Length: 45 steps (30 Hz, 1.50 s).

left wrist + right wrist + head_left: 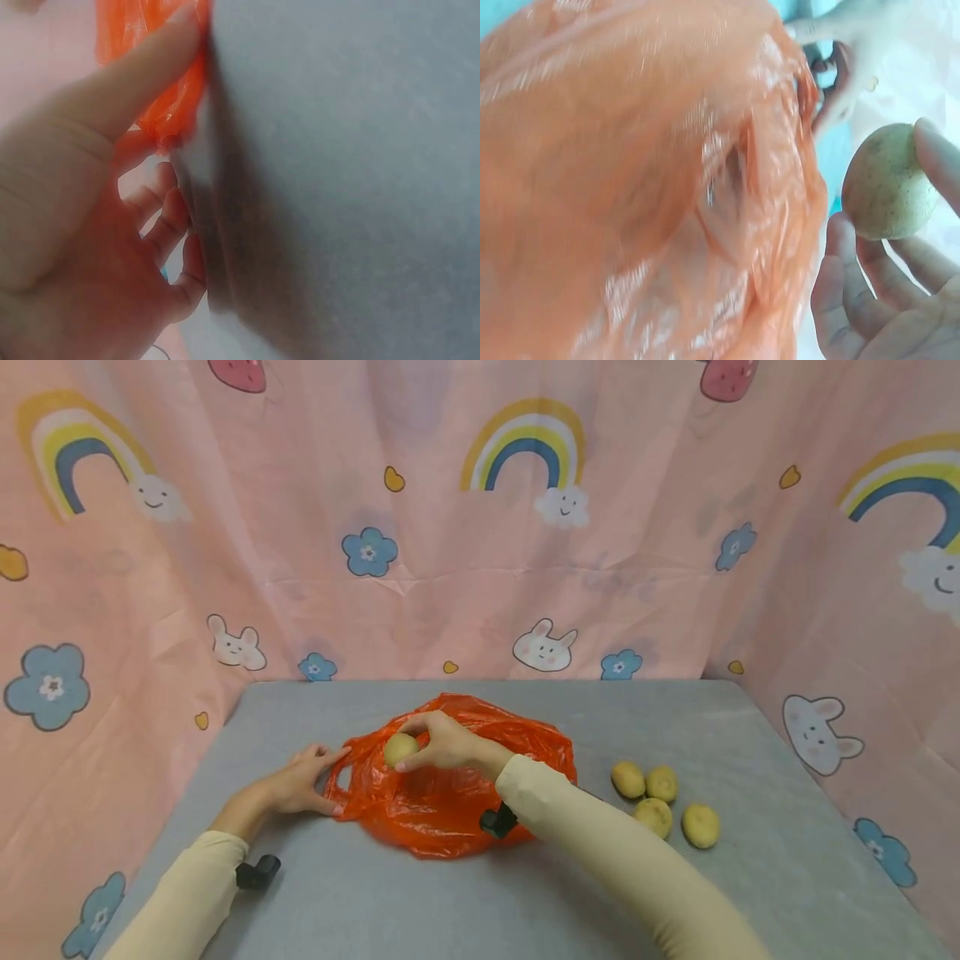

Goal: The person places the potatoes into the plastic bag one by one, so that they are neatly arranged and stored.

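My right hand (442, 743) holds a round, yellowish potato (401, 750) above the left part of an orange-red plastic bag (465, 818). In the right wrist view, the thumb and fingertips grip the speckled potato (891, 182) beside the crinkled bag (772, 202). My left hand (300, 781) is at the bag's left end, by the handle opening, its thumb and forefinger spread at the bag's edges. In the left wrist view, the thumb lies over the bunched plastic (176, 97), with the other fingers bent below it.
Several potatoes (701, 826) lie in a loose group on the grey tabletop (780, 893), right of the bag. A pink curtain (450, 543) with printed rainbows, flowers and rabbits closes off the back and sides. Each wrist carries a small black camera mount (257, 872).
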### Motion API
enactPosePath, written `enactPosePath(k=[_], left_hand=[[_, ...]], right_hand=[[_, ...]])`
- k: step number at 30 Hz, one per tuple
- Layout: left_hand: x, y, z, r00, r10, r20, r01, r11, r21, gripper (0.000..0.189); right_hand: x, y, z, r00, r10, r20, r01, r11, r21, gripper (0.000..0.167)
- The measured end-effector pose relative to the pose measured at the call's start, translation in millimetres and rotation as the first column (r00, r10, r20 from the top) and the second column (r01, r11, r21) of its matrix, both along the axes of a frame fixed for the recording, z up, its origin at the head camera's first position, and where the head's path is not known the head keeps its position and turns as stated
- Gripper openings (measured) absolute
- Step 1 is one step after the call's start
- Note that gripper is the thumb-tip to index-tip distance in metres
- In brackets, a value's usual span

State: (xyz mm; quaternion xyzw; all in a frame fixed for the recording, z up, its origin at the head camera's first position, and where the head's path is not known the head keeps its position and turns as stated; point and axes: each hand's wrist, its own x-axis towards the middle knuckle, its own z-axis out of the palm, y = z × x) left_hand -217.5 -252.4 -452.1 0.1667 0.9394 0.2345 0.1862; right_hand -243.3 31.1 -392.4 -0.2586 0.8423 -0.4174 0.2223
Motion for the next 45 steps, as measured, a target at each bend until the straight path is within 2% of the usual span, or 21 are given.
enactPosePath(k=[9, 14, 17, 23, 32, 45], left_hand=[[-0.9, -0.9, -2.8, 1.0, -0.01, -0.007, 0.01, 1.0, 0.007, 0.1], [-1.4, -2.8, -2.5, 1.0, -0.016, -0.007, 0.016, 1.0, 0.017, 0.1], [-1.4, -3.1, -1.6, 1.0, -0.011, -0.005, 0.011, 1.0, 0.015, 0.1], [-1.6, -2.6, -0.4, 1.0, -0.012, -0.014, 0.012, 1.0, 0.013, 0.099], [-2.1, -0.8, -0.5, 1.0, -0.012, -0.01, 0.012, 1.0, 0.011, 0.098], [1.8, 0.6, 2.3, 1.0, 0.008, 0.002, -0.008, 1.0, 0.027, 0.098]], right_hand=[[13.2, -23.9, -13.9, 0.989, -0.133, 0.07, 0.132, 0.991, 0.018, 0.051], [18.8, -40.0, -16.5, 0.984, -0.156, 0.089, 0.153, 0.987, 0.04, 0.054], [20.4, -49.8, -18.8, 0.985, -0.158, 0.071, 0.153, 0.986, 0.065, 0.055], [18.2, -64.7, -28.6, 0.981, -0.182, 0.062, 0.175, 0.978, 0.111, 0.056], [12.4, -74.1, -35.2, 0.964, -0.254, 0.083, 0.245, 0.964, 0.1, 0.058], [13.1, -76.9, -39.8, 0.981, -0.196, 0.002, 0.192, 0.961, 0.198, 0.058]])
